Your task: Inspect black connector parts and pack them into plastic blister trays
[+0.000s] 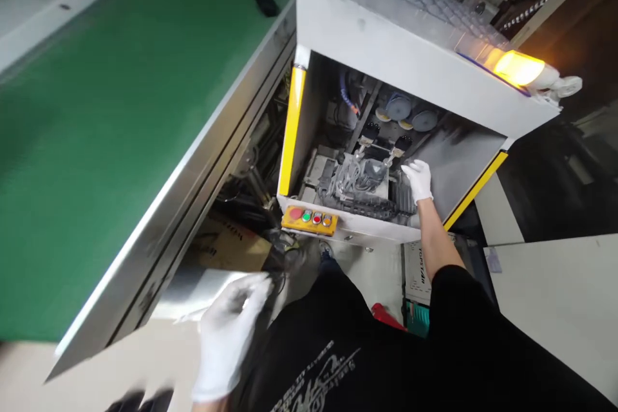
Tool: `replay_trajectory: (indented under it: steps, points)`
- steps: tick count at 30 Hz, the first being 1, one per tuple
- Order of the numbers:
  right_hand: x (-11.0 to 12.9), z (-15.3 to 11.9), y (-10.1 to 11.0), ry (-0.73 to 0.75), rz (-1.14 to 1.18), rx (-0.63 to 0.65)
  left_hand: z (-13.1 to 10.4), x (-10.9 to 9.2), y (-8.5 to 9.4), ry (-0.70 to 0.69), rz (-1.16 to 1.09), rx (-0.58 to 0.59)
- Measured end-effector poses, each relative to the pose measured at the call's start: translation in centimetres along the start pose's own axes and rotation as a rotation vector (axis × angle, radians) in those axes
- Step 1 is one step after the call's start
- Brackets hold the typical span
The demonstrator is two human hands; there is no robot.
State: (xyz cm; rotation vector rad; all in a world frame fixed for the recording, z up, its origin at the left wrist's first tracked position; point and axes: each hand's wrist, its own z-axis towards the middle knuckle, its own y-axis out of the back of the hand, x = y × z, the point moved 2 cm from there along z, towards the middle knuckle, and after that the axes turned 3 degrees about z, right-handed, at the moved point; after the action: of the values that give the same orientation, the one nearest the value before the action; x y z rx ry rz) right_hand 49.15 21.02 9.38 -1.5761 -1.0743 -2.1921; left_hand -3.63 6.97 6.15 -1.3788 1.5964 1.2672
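My right hand [419,180], in a white glove, reaches inside the white machine cabinet [410,64]. Its fingers are bent together beside a metal fixture [373,170]; whether they hold anything cannot be made out. Just above and to the left of that hand, two black parts, one on the left [371,132] and one on the right [403,141], sit on metal holders. My left hand [229,335], also gloved in white, is low in front of my body. Its fingers curl round toward the thumb, and what they pinch, if anything, is too small to name.
A green conveyor belt [120,90] with a metal side rail runs along the left, bearing a dark piece [265,3]. Round wheels [398,106] hang inside the cabinet. A yellow button box [309,220] juts from its front. An amber lamp [519,69] glows on top.
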Motion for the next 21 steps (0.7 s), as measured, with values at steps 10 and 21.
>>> replay_trajectory:
  steps: [10,21]
  points:
    - [2.1,9.9,-4.6,-0.001,0.372,0.494,26.9,-19.9,-29.8,-0.310,-0.222,0.609]
    - [2.3,9.7,-5.3,-0.028,0.463,0.495,30.1,-22.3,-36.0,-0.198,-0.256,0.929]
